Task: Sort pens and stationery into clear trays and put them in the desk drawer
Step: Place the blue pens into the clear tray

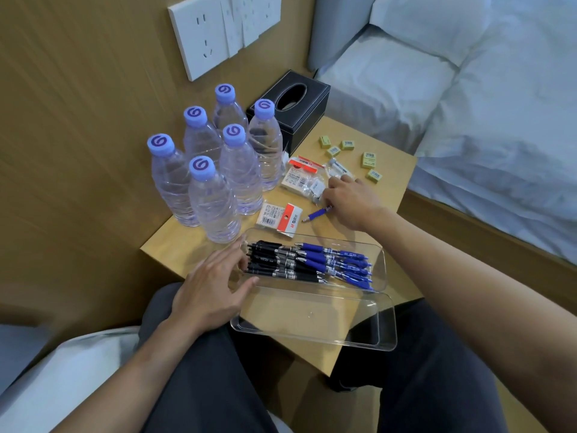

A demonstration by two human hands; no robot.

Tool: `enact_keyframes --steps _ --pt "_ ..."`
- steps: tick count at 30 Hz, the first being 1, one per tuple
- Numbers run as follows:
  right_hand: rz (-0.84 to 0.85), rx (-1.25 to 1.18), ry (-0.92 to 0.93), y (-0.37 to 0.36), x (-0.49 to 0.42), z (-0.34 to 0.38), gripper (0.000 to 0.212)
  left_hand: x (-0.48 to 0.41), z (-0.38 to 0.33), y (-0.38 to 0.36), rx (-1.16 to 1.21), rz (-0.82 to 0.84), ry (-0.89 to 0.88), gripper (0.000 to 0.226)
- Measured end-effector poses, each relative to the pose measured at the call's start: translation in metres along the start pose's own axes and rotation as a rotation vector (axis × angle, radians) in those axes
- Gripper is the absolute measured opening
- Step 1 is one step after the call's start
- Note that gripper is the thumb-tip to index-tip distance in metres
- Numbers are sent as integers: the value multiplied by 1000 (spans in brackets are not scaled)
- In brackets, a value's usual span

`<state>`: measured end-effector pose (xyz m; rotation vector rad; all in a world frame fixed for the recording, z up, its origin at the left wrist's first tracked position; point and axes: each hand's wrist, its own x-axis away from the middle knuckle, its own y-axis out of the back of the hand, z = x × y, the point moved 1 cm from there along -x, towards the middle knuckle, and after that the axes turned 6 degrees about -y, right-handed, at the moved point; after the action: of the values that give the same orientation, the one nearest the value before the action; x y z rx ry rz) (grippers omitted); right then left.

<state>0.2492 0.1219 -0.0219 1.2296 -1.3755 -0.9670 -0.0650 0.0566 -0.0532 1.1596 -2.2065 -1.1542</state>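
Clear acrylic is my worry here: the empty tray (312, 318) hangs past the front corner of the bedside table (394, 182), over the person's lap, and a nudge from either forearm could tip it off. The left hand (212, 289) lies with straight fingers against the left end of the pen tray (382, 270), gripping nothing. Too hard a push would slide that tray into the empty one.

The black pens (274, 264) and blue pens (342, 263) lie sorted inside it. One loose blue pen (316, 213) lies on the table beyond. The right hand (351, 198) curls its fingers down over that pen's far end, but I cannot tell whether they grip it.

From my seat, a sloppy pick could drag the stationery packets (299, 180) beside it, or roll the pen towards the water bottles (215, 201). The yellow erasers (370, 160) lie farther back, unsorted. No drawer is in view.
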Motion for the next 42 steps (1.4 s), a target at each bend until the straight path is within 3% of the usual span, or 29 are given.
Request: enact_keyframes --steps 8,13,21,27,40,42 --pt "7 -259 -112 28 37 -11 21 1 2 0 -3 3 5 26" --pt "-15 -450 -59 56 71 6 19 1 3 -1 -1 1 1 25" --pt "255 -388 29 35 99 32 14 2 4 -3 3 -21 4 27" --pt "329 -313 53 26 107 37 17 1 4 -3 -2 -8 12 27" --pt "244 -416 -11 24 118 33 18 1 0 1 -1 -9 17 25" --pt "214 -466 -18 26 124 37 30 1 -1 1 0 -12 18 25"
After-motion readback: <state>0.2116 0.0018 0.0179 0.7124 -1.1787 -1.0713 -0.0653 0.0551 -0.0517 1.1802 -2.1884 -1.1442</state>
